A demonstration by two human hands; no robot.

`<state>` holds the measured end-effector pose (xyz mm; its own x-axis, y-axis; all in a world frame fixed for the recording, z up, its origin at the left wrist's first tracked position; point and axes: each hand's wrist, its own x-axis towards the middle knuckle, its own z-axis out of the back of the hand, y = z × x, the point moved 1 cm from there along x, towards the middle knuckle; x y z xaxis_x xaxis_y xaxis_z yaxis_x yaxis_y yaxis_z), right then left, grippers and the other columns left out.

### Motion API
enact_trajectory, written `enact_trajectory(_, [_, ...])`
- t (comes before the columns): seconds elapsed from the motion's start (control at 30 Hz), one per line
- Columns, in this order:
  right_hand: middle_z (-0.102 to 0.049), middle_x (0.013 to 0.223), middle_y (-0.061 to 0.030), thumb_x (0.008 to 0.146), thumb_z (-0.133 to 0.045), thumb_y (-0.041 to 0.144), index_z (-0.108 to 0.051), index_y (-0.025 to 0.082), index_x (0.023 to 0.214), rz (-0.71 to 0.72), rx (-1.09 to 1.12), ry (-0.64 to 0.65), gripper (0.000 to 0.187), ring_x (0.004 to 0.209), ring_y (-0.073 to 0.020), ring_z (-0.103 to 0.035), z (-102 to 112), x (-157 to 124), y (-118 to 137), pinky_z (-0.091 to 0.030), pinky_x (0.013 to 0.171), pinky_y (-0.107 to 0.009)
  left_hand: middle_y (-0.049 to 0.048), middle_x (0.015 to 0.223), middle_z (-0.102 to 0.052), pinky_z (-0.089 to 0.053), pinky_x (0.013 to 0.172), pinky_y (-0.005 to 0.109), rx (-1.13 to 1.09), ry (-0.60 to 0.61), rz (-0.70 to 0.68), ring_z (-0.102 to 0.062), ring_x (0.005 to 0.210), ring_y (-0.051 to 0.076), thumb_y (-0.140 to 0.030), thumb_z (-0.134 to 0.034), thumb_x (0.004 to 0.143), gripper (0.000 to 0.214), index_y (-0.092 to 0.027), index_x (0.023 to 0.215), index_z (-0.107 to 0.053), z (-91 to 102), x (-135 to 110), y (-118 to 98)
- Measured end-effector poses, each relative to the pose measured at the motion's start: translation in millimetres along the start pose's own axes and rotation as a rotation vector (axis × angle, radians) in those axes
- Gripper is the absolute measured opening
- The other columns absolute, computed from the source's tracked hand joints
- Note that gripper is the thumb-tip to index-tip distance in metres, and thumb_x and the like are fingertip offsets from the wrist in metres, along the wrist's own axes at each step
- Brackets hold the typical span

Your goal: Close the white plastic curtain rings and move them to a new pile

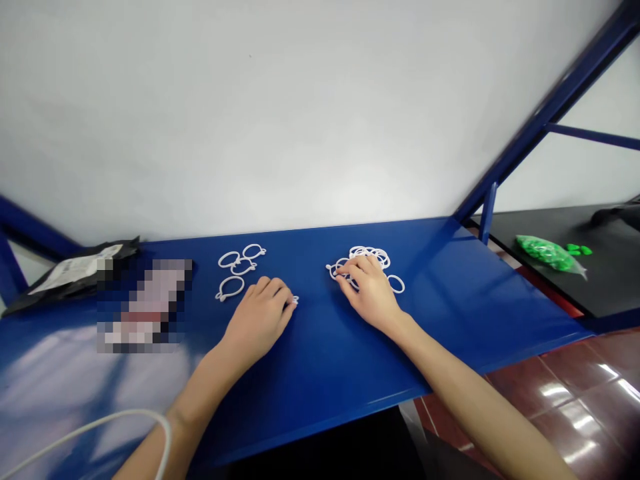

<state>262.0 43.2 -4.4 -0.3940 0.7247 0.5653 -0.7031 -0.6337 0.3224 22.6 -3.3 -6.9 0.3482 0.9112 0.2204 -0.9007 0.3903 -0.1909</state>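
My left hand (pixel 261 312) is closed, its fingers curled round a white curtain ring (pixel 295 300), of which only the small eyelet end shows past the fingertips. To its left lie several white curtain rings (pixel 231 287), each a thin hoop with a small eyelet, spread in a loose group on the blue table. My right hand (pixel 371 288) is over a pile of the same rings (pixel 383 256). Its thumb and fingertips pinch a curtain ring (pixel 331 271) at the pile's left side; the hand hides part of the pile. A single ring (pixel 397 284) lies just right of that hand.
On the blue table (pixel 330 373) a black plastic package (pixel 75 270) with a white label lies at the far left, beside a pixelated item (pixel 155 293). A white cable (pixel 115 415) crosses my left forearm. A bag of green pieces (pixel 545 252) rests on a black table at right.
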Motion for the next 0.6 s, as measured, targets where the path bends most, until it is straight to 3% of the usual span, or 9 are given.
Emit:
enact_trajectory(0.2, [-0.063, 0.135, -0.0088, 0.102, -0.055, 0.022, -0.063, 0.024, 0.128, 0.097, 0.410, 0.220, 0.028, 0.123, -0.0223, -0.061, -3, -9, 25, -0.052, 0.105, -0.042, 0.0007, 0.093, -0.068, -0.050, 0.080, 0.033, -0.497, 0.061, 0.057, -0.062, 0.085, 0.018, -0.026, -0.046, 0.100, 0.016, -0.024, 0.099, -0.062, 7.3, -2, -17])
enact_trajectory(0.33, [-0.073, 0.109, -0.0044, 0.103, -0.055, 0.023, -0.068, 0.022, 0.111, -0.021, 0.555, 0.286, 0.016, 0.097, -0.0174, -0.070, -3, -8, 30, -0.056, 0.086, -0.032, -0.0022, 0.089, -0.071, -0.050, 0.074, 0.027, -0.686, 0.064, 0.119, -0.066, 0.078, 0.015, -0.027, -0.048, 0.099, 0.017, -0.025, 0.096, -0.064, 10.5, -1, -23])
enact_trajectory(0.47, [-0.075, 0.092, -0.0007, 0.102, -0.058, 0.026, -0.068, 0.021, 0.098, -0.124, 0.594, 0.279, 0.012, 0.082, -0.0147, -0.069, -3, -8, 32, -0.052, 0.074, -0.026, -0.0009, 0.092, -0.076, -0.053, 0.077, 0.027, -0.653, -0.053, 0.129, -0.069, 0.081, 0.016, -0.029, -0.052, 0.098, 0.017, -0.025, 0.098, -0.068, 4.3, 0, -25])
enact_trajectory(0.6, [-0.073, 0.089, -0.0012, 0.102, -0.056, 0.027, -0.065, 0.021, 0.095, -0.120, 0.536, 0.311, 0.013, 0.077, -0.0149, -0.067, -7, -13, 35, -0.048, 0.069, -0.026, 0.0008, 0.088, -0.075, -0.053, 0.074, 0.027, -0.441, -0.240, -0.015, -0.069, 0.080, 0.016, -0.023, -0.048, 0.101, 0.021, -0.023, 0.095, -0.069, -7.1, -4, -27])
